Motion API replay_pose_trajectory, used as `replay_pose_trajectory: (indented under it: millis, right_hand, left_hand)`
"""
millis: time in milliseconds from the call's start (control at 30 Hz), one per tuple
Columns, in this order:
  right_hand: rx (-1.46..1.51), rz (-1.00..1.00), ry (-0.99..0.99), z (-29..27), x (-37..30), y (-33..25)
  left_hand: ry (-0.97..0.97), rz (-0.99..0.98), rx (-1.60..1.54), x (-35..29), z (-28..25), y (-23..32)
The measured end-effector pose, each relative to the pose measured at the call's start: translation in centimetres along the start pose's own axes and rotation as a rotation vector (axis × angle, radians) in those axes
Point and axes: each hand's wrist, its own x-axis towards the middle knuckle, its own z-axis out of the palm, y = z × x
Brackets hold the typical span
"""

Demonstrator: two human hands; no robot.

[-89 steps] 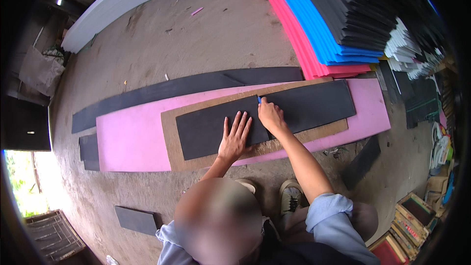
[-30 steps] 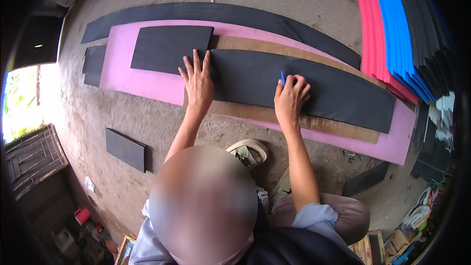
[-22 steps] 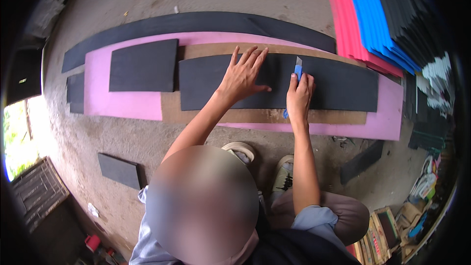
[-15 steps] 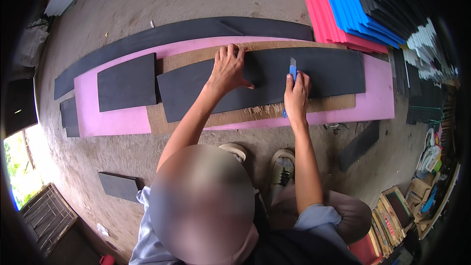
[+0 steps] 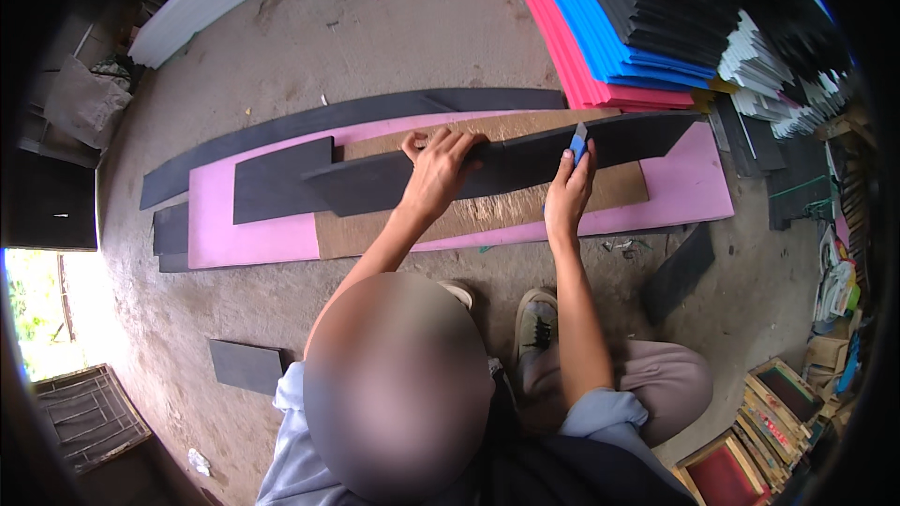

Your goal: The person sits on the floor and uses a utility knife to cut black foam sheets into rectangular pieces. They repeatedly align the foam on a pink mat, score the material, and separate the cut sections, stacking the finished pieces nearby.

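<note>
My left hand is closed over the far edge of a long black foam sheet, lifting and tilting it off the brown board. In my right hand is a blue box cutter, blade out and pointing away from me, just in front of the raised sheet. Under the board lies a pink foam sheet on the floor. A shorter black foam piece rests on the pink sheet, by the left end of the one I hold.
Beyond the pink sheet lies a long black strip. Stacks of red, blue and black foam sheets stand at the far right. Loose black pieces lie on the floor nearer me. Wooden frames are at the lower right.
The black sheet, flat on the board before, is now tilted up by its far edge. My left hand has closed on that edge. The view has shifted slightly.
</note>
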Motion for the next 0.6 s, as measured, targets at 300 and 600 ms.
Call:
replay_pose_trajectory:
  millis: [300, 600]
  right_hand:
    - [-0.259, 0.143, -0.336, -1.1, -0.8, -1.1]
    - [0.468, 0.483, -0.743, -1.6, -1.5, 0.0]
  left_hand:
    - [-0.042, -0.059, 0.185, -1.2, 3.2, -1.5]
    - [-0.107, -0.114, 0.220, 1.6, 3.6, -1.9]
